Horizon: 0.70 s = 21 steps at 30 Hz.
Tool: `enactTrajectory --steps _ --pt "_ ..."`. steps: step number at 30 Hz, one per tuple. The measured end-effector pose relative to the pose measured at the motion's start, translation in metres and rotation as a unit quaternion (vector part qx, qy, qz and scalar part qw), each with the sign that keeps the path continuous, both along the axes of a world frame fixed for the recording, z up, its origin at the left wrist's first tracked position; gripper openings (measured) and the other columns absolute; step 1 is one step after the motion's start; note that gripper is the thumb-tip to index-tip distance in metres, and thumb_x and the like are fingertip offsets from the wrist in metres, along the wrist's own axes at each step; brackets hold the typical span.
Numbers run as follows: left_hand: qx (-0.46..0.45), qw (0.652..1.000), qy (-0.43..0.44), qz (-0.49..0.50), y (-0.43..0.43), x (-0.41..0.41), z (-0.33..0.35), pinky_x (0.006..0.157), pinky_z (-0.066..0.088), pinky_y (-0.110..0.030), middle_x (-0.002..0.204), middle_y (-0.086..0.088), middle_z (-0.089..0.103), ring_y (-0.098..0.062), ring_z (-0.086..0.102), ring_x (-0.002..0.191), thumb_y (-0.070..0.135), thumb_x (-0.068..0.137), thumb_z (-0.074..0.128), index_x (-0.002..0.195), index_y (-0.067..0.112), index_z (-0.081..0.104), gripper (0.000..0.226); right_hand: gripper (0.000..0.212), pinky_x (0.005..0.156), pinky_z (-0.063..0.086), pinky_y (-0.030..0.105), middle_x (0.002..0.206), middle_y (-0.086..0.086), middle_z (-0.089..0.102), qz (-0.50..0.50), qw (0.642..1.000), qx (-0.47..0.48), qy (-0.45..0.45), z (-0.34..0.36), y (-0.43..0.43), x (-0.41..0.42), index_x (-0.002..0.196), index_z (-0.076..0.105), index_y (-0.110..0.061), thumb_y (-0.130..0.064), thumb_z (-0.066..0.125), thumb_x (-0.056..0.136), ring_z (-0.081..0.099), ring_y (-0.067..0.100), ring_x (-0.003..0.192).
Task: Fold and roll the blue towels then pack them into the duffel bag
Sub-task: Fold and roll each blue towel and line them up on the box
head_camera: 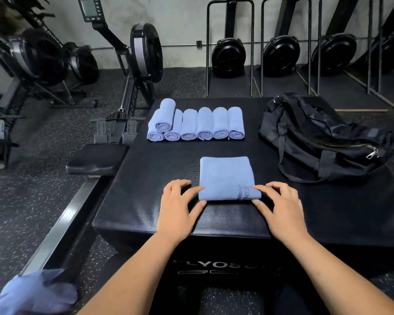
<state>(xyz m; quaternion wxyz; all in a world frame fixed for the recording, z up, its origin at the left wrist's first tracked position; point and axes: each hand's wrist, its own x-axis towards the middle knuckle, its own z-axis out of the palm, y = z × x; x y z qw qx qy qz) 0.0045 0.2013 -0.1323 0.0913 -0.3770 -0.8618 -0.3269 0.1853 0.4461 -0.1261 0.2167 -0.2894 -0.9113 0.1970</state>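
My fingers (192, 191) are curled, thumb + index pinching the near corners of the folded towel (225, 176): L hand (180, 208) at its left corner, R hand (281, 208) at its right. It lies flat on the table (146, 201). Seven rolled towels (197, 123) sit beyond it, and the duffel bag (316, 137) is beyond it to the right.

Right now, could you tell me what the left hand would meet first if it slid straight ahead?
The folded blue towel: the left hand seems to pinch its near left corner, fingers aimed across it.
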Motion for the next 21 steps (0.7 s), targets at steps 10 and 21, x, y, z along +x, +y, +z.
enactTrajectory --steps 10,21 --pt "0.048 0.996 -0.079 -0.003 -0.0015 -0.0015 -0.0012 0.113 0.036 -0.045 0.127 0.018 0.060 -0.012 0.038 0.135 0.061 0.094 0.058 0.085 0.033 0.076 0.034 0.029 0.100 0.030 0.036 0.118 -0.026 0.057 0.023 0.997 -0.078 0.006 0.0034 0.0080 0.0017 0.102 0.074 -0.039 -0.062 0.059 0.091 0.041 0.010 0.123" --pt "0.068 0.995 -0.056 0.057 0.0056 -0.0004 0.0061 0.108 0.035 -0.032 0.116 0.017 0.057 -0.016 0.047 0.124 0.057 0.086 0.074 0.096 0.040 0.063 0.023 0.025 0.099 0.048 0.041 0.118 -0.022 0.056 0.001 0.988 -0.126 0.088 0.0094 0.0019 0.0016 0.105 0.067 -0.047 -0.049 0.080 0.083 0.053 0.010 0.116"
